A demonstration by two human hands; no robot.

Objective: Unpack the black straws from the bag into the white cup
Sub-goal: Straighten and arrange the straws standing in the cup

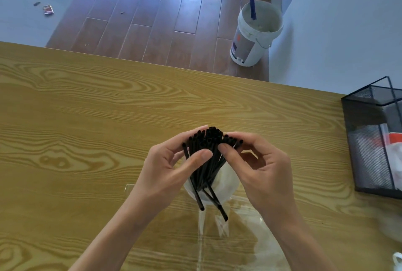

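A bundle of black straws (pixel 207 153) stands fanned out in the white cup (pixel 226 181) at the middle of the wooden table (pixel 87 118). My left hand (pixel 169 168) pinches the bundle from the left, thumb and fingers around it. My right hand (pixel 258 162) holds it from the right, thumb on the straws. Two straws stick out low over the cup's near rim. The clear plastic bag (pixel 237 231) lies flat on the table just in front of the cup, between my forearms.
A black mesh wire basket (pixel 367 140) with white and red packets stands at the table's right edge. A white object (pixel 397 260) shows at the bottom right corner. Beyond the table's far edge, a white bucket (pixel 254 33) sits on the wooden floor by the wall.
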